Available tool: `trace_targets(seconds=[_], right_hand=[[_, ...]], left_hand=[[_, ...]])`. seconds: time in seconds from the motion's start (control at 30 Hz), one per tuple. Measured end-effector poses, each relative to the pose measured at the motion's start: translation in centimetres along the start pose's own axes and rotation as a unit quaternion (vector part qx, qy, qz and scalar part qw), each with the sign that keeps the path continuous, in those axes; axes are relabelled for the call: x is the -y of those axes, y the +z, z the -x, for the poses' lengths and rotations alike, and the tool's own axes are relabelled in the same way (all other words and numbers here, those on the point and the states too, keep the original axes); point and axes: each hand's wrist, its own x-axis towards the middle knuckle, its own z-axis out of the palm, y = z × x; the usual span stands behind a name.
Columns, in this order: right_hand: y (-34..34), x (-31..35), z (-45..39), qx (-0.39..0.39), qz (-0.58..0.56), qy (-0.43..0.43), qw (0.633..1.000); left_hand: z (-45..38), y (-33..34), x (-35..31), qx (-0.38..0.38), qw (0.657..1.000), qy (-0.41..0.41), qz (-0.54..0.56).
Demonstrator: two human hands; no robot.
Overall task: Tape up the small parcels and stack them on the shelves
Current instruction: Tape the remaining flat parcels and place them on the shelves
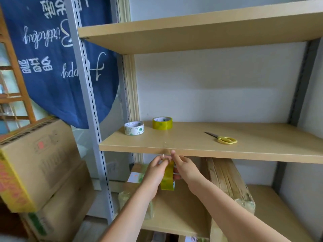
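Both hands are up just under the middle shelf (192,151) edge: left hand (156,169) pinching the yellow tape roll (168,177), right hand (183,167) gripping it too. A taped parcel (139,173) sits just behind, on the lower shelf. 2 more rolls and scissors (225,139) lie farther back on the middle shelf.

Middle shelf (192,147): two tape rolls (134,128) (162,123) side by side at 9 o'clock, scissors (225,139) at 3 o'clock. Below shelf edge, hands (157,169) (185,167) either side of third roll (168,177). Stacked cartons (40,163) left of rack

Middle shelf (192,144): white tape roll (134,128), yellow tape roll (162,123), scissors (222,138).
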Motion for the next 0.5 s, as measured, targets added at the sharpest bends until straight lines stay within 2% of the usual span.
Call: trace_targets(seconds=[0.17, 0.27, 0.5], right_hand=[[1.3, 1.4, -0.2, -0.033, -0.083, 0.096, 0.991], [1.4, 2.8, -0.8, -0.033, -0.127, 0.137, 0.982], [-0.1, 4.7, -0.2, -0.034, -0.077, 0.12, 0.989]], left_hand=[[1.2, 0.8, -2.0, -0.043, 0.999, -0.006, -0.012], [1.9, 0.6, -3.6, -0.031, 0.999, -0.008, -0.012], [3.4, 0.5, -5.7, -0.013, 0.999, -0.03, 0.022]])
